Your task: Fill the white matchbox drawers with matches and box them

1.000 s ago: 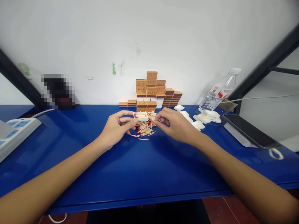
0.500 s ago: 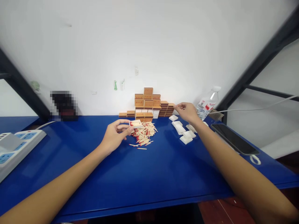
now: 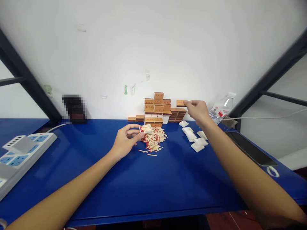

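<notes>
My left hand (image 3: 126, 139) is closed around a white matchbox tray (image 3: 146, 129) with red-tipped matches in it, held just over the left side of a loose match pile (image 3: 154, 139). Between thumb and fingers of my right hand (image 3: 197, 110) is an orange matchbox sleeve (image 3: 180, 103), raised above a low stack of sleeves (image 3: 177, 115). Whether that sleeve is hollow I cannot tell. Left of the stack, orange matchboxes (image 3: 158, 108) rise in a stepped pile against the wall. Several white trays (image 3: 190, 135) lie below my right hand.
A clear water bottle (image 3: 222, 108) leans by the wall at right, with a phone (image 3: 250, 148) in front of it. At left are a power strip (image 3: 26, 153) and a blurred dark object (image 3: 75, 108). Dark metal bars (image 3: 273, 73) flank the blue table (image 3: 153, 188).
My right hand has lifted a matchbox sleeve off the top of the low stack. My left hand still holds the filled tray near the matches. The whole view has shifted slightly.
</notes>
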`<control>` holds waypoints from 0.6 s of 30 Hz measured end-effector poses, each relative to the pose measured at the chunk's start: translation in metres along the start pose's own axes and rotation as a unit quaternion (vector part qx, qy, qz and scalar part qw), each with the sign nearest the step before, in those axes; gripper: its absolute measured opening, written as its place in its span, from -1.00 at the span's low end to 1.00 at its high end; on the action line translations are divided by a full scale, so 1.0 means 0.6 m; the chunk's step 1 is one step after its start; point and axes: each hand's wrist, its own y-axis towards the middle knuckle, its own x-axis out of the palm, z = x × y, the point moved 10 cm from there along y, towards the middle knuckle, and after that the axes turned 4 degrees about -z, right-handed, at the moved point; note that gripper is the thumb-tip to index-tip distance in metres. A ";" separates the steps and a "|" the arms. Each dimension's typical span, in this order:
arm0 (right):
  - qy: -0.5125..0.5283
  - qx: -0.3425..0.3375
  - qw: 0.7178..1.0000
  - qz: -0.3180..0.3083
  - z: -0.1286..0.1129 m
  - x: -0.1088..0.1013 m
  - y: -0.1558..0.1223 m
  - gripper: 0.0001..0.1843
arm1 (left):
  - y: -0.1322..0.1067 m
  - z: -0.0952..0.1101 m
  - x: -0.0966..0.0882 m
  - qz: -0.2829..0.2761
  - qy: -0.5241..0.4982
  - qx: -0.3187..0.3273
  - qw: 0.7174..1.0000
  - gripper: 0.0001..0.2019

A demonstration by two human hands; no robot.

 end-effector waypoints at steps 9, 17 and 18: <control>0.164 -0.015 0.976 -0.143 -0.055 0.157 -0.179 -0.38 | -0.012 0.011 0.026 -0.042 -0.002 -0.004 0.999 -0.51; 0.153 -0.052 0.973 -0.162 -0.069 0.150 -0.179 -0.38 | -0.008 0.010 0.018 -0.031 0.014 0.000 0.999 -0.54; 0.153 -0.050 0.973 -0.164 -0.068 0.150 -0.180 -0.37 | -0.007 0.009 0.019 -0.035 0.013 0.001 0.999 -0.54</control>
